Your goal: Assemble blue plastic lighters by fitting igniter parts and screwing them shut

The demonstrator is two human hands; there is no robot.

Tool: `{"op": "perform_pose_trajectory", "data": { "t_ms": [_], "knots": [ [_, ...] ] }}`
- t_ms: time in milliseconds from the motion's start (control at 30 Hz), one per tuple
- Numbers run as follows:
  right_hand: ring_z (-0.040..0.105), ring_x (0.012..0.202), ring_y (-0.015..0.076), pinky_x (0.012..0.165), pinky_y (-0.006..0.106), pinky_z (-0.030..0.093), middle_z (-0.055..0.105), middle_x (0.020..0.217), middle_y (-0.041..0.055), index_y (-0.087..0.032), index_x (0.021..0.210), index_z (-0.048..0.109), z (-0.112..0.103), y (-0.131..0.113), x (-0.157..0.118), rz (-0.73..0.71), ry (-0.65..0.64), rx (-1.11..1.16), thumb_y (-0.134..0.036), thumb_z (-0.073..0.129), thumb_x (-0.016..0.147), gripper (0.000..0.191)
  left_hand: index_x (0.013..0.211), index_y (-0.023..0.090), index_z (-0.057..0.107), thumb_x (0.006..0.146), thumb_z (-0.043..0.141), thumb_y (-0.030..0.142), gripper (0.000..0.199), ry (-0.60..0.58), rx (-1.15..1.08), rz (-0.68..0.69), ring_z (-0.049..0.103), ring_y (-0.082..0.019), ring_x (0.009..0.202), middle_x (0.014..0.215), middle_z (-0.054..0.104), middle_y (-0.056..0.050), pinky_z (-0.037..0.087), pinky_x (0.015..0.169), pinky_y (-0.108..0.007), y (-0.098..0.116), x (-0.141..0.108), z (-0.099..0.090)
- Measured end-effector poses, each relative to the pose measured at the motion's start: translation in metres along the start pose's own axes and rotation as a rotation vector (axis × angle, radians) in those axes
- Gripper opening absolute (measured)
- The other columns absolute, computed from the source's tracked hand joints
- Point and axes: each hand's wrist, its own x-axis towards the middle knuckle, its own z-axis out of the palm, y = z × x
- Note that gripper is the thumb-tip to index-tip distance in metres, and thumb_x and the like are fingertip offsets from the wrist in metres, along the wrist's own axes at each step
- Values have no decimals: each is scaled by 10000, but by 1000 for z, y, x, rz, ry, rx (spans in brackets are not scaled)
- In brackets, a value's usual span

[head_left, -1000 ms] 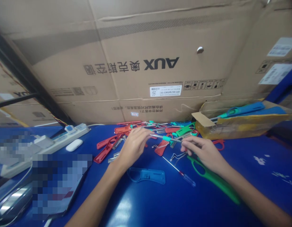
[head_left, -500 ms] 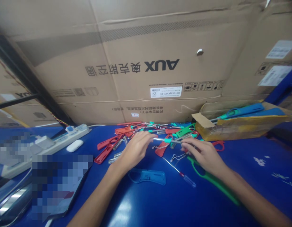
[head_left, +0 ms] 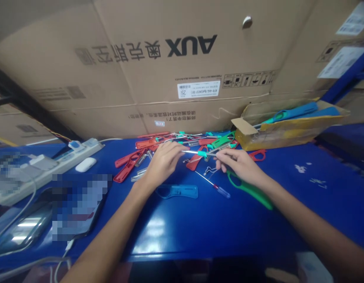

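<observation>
Between my two hands is a thin metal rod (head_left: 190,152) with a teal plastic piece (head_left: 202,154) on it. My left hand (head_left: 168,160) pinches the rod's left end. The right end is between the closed fingers of my right hand (head_left: 238,163). Behind and under the rod lies a pile of red covers (head_left: 127,166), metal parts and thin wires. A screwdriver (head_left: 221,191) lies just in front of the rod, with a blue shell (head_left: 180,191) to its left. The green shell (head_left: 254,192) is partly hidden by my right hand.
An open cardboard box (head_left: 288,133) holding blue and green pieces stands at the back right. On the left are a white power strip (head_left: 81,151), a white earphone case (head_left: 85,164), a phone (head_left: 22,228) and a blurred-out device. A large carton (head_left: 155,86) rises behind.
The view has tilted down, so everything sits higher and the table's front edge shows. Both hands keep their hold on the rod, with little visible change between them.
</observation>
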Motion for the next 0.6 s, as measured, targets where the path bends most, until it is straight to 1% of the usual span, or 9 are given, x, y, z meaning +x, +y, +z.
{"op": "perform_pose_trajectory", "data": {
  "t_ms": [100, 300, 600],
  "knots": [
    [548, 557, 100, 584, 269, 434, 682, 715, 13, -189, 768, 658, 0, 2, 0, 28, -12, 111, -475, 610, 936, 335, 1154, 182, 646, 1010, 536, 177, 182, 25, -22, 8, 643, -212, 1006, 1069, 713, -81, 480, 890, -387, 1, 0, 0],
    [560, 545, 98, 559, 262, 437, 670, 677, 5, -179, 832, 681, 0, 7, 1, 73, 8, 325, -520, 660, 896, 347, 1210, 178, 630, 1026, 502, 165, 225, 24, -33, 19, 638, -208, 1029, 1106, 709, -88, 491, 904, -391, 2, -1, 4],
    [559, 559, 101, 562, 257, 442, 623, 619, -9, -178, 780, 667, -2, 3, -1, 125, -18, 394, -507, 672, 891, 348, 1204, 175, 639, 1028, 510, 184, 219, 25, -5, 31, 651, -215, 1040, 1115, 719, -92, 498, 902, -402, 2, -2, 6]
  ]
}}
